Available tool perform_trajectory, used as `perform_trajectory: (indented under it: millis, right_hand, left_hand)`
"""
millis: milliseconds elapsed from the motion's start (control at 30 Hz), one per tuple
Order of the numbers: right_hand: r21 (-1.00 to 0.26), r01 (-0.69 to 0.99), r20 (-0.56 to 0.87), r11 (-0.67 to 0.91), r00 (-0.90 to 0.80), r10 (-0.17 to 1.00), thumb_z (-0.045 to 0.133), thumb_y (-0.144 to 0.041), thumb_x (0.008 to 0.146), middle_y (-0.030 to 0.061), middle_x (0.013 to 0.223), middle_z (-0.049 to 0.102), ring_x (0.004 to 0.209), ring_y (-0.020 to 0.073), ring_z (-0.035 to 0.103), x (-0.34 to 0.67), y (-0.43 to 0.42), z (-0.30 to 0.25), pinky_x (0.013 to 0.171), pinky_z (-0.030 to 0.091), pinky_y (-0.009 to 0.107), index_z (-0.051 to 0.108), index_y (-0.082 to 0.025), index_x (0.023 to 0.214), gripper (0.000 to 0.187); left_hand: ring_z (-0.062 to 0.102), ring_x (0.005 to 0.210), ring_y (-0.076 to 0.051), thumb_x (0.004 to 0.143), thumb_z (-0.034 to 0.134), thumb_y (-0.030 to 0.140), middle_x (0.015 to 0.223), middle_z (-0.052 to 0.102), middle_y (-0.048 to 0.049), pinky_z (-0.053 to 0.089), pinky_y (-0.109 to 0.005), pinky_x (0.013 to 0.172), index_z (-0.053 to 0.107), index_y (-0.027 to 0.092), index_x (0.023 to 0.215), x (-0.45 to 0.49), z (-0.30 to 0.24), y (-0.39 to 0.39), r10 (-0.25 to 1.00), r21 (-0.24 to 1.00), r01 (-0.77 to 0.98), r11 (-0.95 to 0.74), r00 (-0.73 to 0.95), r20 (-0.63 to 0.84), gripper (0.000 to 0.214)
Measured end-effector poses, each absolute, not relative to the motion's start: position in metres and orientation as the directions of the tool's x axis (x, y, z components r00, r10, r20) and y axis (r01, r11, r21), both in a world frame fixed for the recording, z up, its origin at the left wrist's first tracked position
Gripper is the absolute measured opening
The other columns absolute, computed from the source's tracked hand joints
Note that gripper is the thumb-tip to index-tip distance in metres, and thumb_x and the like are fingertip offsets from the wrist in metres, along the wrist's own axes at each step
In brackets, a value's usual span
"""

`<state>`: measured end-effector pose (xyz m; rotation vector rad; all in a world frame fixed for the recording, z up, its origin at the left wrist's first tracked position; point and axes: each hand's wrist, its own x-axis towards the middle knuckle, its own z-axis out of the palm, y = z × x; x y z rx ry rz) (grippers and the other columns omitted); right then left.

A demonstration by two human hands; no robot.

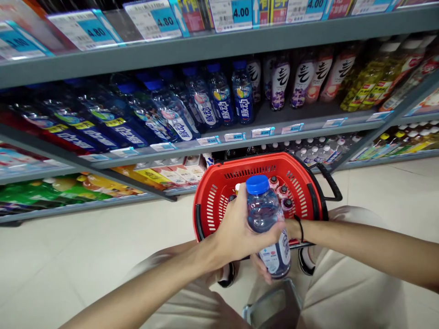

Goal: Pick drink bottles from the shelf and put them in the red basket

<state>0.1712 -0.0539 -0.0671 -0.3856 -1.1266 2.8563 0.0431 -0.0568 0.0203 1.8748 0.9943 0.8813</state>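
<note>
A drink bottle (264, 219) with a blue cap and a white label is held tilted above the near side of a red shopping basket (202, 183). My left hand (236, 228) wraps round its upper body, thumb across the front. From the right, my right hand (262, 269) reaches behind the same bottle, and its fingertips show at the lower left of it, closed against it. Most of that hand is hidden by the bottle. Inside the basket lie several small bottles (283, 191) with dark caps and pinkish tops.
Blue-capped bottles (178, 114) line the middle shelf, with purple-labelled bottles (280, 84) to their right. Price tags run along the shelf edge (219, 41) above. A black basket handle (332, 183) juts out right. My knees flank the basket; a grey stool-like object (274, 304) is below.
</note>
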Motion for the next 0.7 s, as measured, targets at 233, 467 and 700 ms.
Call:
perform_trajectory:
  millis: [233,467,700]
  right_hand:
    - [-0.730,-0.027,-0.099,-0.683,-0.985,0.144,0.024,-0.069,0.089,0.0335,0.120,0.063,0.117,0.0344,0.065,0.1695,-0.0533,-0.0711,0.101,0.049,0.050,0.058,-0.003,0.104,0.076]
    - [-0.746,0.014,-0.160,-0.666,-0.974,0.158,0.022,-0.068,0.088,0.0327,0.121,0.062,0.119,0.0329,0.064,0.1716,-0.0548,-0.0725,0.104,0.047,0.047,0.058,-0.007,0.099,0.072]
    - [-0.770,-0.016,-0.125,-0.638,-0.977,0.175,0.029,-0.067,0.078,0.0315,0.119,0.063,0.119,0.0355,0.062,0.1720,-0.0528,-0.0713,0.103,0.046,0.051,0.056,-0.009,0.094,0.065]
  left_hand:
    - [0.070,0.070,-0.017,0.074,0.079,0.037,0.090,0.072,-0.0037,0.060,-0.029,0.063,0.045,0.018,0.116,0.0432,0.0200,-0.0561,0.880,0.876,0.324,-0.357,0.431,0.199,0.057]
    - [0.067,0.068,-0.015,0.074,0.080,0.036,0.087,0.070,-0.0012,0.058,-0.027,0.060,0.045,0.019,0.115,0.0423,0.0189,-0.0553,0.876,0.868,0.324,-0.376,0.429,0.219,0.056]
    - [0.069,0.069,-0.016,0.073,0.080,0.039,0.088,0.071,-0.0016,0.059,-0.028,0.062,0.044,0.019,0.115,0.0425,0.0198,-0.0552,0.881,0.862,0.346,-0.370,0.426,0.207,0.058]
